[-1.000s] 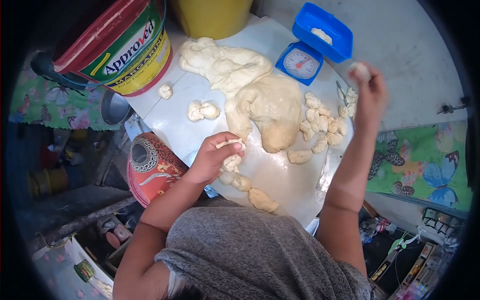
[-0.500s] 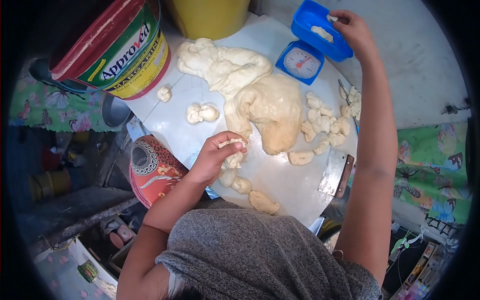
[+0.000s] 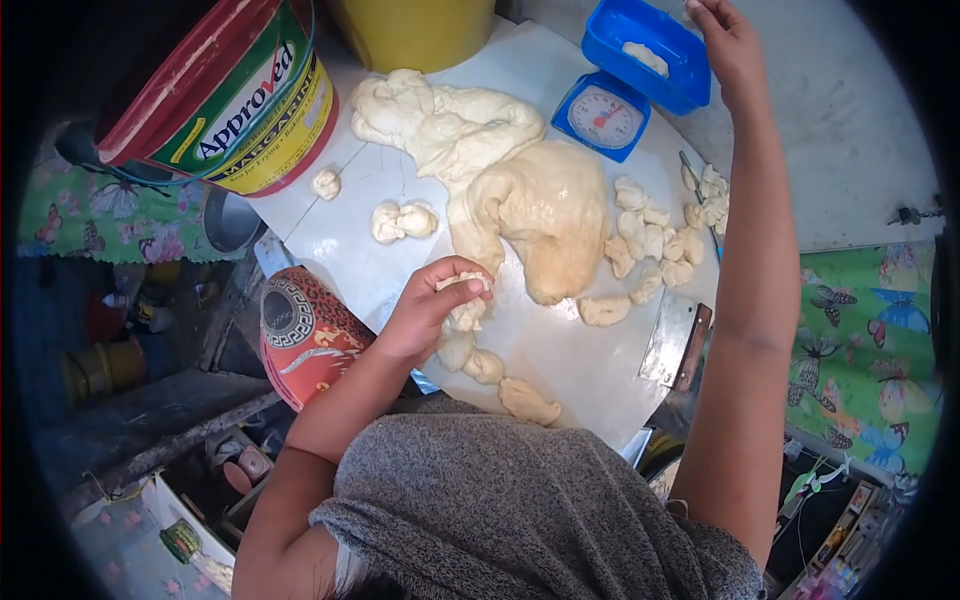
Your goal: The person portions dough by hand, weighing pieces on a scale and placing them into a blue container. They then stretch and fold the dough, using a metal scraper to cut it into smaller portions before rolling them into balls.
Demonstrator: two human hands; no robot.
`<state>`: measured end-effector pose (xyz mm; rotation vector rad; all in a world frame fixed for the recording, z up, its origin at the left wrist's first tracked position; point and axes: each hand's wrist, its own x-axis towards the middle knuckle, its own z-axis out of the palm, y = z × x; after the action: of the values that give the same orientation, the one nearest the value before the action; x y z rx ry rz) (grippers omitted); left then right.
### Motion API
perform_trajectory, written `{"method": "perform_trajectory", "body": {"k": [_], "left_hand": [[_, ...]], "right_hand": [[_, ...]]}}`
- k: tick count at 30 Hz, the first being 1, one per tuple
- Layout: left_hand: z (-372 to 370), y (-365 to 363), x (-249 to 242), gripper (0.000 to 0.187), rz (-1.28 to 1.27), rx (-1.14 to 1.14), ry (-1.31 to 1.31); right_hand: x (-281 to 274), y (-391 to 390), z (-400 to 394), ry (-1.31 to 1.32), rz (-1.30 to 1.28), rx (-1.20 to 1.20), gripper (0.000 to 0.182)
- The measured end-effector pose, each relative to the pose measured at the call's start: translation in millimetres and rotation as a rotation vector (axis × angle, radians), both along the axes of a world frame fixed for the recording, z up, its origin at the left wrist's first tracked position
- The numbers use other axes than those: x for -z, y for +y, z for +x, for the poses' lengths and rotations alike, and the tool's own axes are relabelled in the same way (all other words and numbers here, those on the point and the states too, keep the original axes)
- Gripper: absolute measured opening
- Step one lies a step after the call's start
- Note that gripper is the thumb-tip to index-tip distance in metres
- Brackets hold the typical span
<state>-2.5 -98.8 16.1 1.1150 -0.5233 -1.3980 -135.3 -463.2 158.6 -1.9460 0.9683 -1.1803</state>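
Your left hand (image 3: 428, 308) grips a dough piece (image 3: 467, 315), near the big dough mass (image 3: 555, 215); far right, your right hand (image 3: 730, 42) hangs beside the blue scale tray (image 3: 688, 92), its fingertips' hold impossible to tell.

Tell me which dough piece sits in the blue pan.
The pale, elongated lump inside the blue pan; the others are outside it, mostly on the white tabletop.

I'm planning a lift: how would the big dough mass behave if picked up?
The big dough mass would likely sag and stretch, given its slumped folds. It's probably heavy, being far bulkier than the small dough pieces. Its glossy patches may mean tackiness.
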Motion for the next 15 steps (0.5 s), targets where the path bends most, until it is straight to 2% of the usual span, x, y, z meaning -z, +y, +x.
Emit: {"method": "perform_trajectory", "body": {"k": [1, 3, 5, 12, 14, 15], "left_hand": [[-0.1, 0.1, 0.7, 0.013, 0.000, 0.001, 0.000], [-0.3, -0.1, 2.9, 0.013, -0.011, 0.001, 0.007], [-1.0, 0.0, 1.4, 0.013, -0.015, -0.003, 0.006], [-0.2, 0.0, 3.1, 0.013, -0.008, 0.003, -0.020], [-0.4, -0.3, 1.5, 0.013, -0.009, 0.006, -0.038], [-0.4, -0.5, 0.7, 0.013, -0.008, 0.009, -0.054]], "right_hand": [[1.2, -3.8, -0.9, 0.000, 0.000, 0.001, 0.015], [2.9, -11.3, -2.0, -0.423, 0.271, -0.157, 0.017], [-2.7, -13.4, -3.9, -0.384, 0.247, -0.155, 0.018], [8.7, -16.7, 1.3, 0.581, -0.110, -0.125, 0.043], [27.3, -34.9, 3.1, 0.737, -0.144, -0.131, 0.043], [30.6, -36.1, 5.4, 0.895, -0.176, -0.137, 0.043]]}}
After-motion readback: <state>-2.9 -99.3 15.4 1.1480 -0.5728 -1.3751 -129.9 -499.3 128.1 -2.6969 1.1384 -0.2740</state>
